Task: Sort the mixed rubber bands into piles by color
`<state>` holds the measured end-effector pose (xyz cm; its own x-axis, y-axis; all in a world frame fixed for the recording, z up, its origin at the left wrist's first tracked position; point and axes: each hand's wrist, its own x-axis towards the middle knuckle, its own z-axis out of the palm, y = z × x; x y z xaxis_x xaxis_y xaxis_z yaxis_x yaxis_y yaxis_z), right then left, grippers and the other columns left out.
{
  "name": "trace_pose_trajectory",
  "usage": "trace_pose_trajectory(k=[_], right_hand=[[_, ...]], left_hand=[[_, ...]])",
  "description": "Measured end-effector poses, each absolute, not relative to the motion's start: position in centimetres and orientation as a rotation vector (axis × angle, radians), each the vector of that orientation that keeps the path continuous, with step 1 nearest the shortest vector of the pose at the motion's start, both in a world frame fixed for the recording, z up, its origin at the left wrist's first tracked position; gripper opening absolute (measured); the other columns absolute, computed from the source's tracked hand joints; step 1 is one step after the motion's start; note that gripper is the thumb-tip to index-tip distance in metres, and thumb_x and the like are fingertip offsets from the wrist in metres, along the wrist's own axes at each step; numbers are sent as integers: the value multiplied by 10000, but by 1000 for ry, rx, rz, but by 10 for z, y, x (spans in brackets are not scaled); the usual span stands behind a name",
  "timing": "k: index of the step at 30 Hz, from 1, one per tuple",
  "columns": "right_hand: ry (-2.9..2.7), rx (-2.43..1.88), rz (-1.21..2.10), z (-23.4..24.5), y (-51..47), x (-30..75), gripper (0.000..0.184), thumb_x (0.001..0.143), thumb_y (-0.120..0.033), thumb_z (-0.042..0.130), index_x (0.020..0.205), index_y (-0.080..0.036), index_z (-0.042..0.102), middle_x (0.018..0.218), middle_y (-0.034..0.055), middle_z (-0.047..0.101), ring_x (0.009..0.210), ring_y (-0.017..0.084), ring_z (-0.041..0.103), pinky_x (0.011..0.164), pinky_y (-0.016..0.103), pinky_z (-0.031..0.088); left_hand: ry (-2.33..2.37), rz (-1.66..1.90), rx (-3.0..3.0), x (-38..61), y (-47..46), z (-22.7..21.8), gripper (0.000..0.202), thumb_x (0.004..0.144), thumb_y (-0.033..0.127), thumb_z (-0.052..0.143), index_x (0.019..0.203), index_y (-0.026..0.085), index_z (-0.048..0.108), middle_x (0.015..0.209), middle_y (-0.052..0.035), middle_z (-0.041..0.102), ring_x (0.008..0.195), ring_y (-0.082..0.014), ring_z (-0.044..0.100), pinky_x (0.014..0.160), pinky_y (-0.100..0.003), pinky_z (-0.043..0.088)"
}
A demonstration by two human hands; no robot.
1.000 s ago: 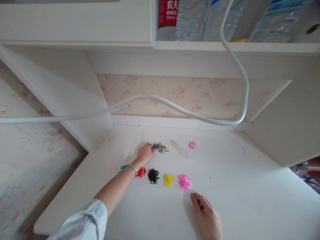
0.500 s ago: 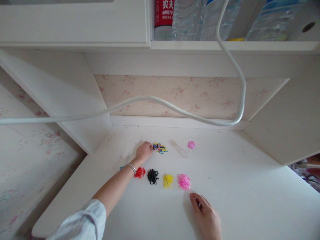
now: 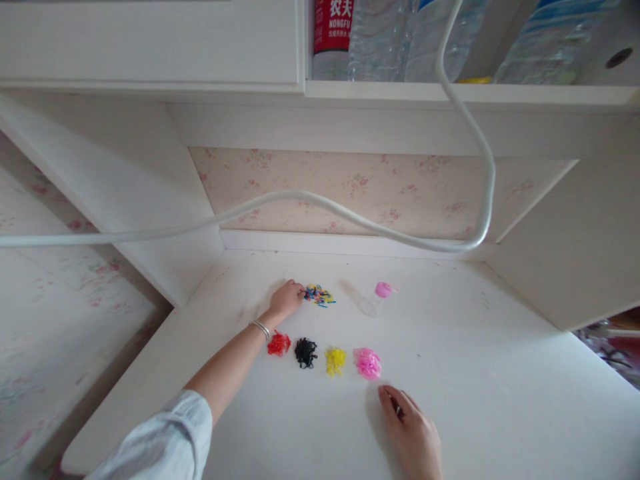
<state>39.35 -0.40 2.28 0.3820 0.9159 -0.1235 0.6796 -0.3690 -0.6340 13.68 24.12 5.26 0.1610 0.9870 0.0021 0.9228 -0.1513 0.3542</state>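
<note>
Head view: left hand [image 3: 287, 298] is pinching narrow, mixed-colour pile [image 3: 320, 295] lying sideways just right of the pinch; right hand [image 3: 413, 428] is sitting farther, half-curled, both holds unclear.

The left forearm [image 3: 225, 383] was extended from the view's seven-to-eight o'clock edge toward about two o'clock. The left hand [image 3: 287, 298] was turned back upward, its fingers bent and drawn together. At five o'clock, the right hand [image 3: 414, 430] was held with its knuckles angled toward eleven o'clock; its fingers were loosely curled, the thumb [image 3: 388, 405] was brought close to them, and a small dark hollow was enclosed.
</note>
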Motion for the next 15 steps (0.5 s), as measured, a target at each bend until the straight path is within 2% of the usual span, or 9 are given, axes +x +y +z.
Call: trace_pose_trajectory(k=[7,15], right_hand=[[-1383,-2176,658,23,-5,394,365,839,-566,384,904,-348,670,942,-41,695,715,149,627,641,222,447],[-1396,-2169,653,26,-6,392,379,846,-562,376,898,-336,676,946,-37,693,718,149,622,640,225,438]], left_hand=[[1836,423,2151,129,243,56,268,850,299,479,940,246,725,966,-27,684,903,-153,611,809,-215,430],[1748,499,2166,121,235,67,285,838,320,486,955,210,721,953,-48,695,867,-152,617,806,-226,439]])
